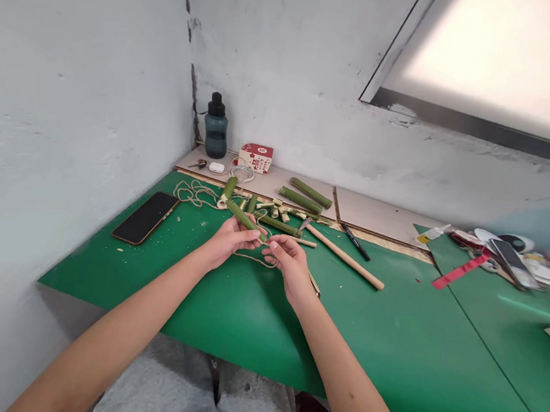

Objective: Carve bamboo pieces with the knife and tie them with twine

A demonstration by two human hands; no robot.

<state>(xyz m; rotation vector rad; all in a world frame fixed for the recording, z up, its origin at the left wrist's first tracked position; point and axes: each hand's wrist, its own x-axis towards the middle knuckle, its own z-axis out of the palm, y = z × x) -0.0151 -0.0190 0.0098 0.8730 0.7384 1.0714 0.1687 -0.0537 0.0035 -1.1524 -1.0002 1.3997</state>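
Note:
My left hand is closed around a green bamboo piece, which slants from upper left down toward my other hand. At the near end of that piece, the fingers of my right hand pinch a thin tan twine. Part of the twine hangs in a loop below and between both hands. Just behind my hands lie another bamboo tube and several short cut bamboo bits. A hammer with a wooden handle lies right of them. My fingers partly hide the twine.
On the green table lie a phone, loose twine and a black pen. A bottle, a small box and two bamboo lengths are at the back. Mixed items and red tape lie right.

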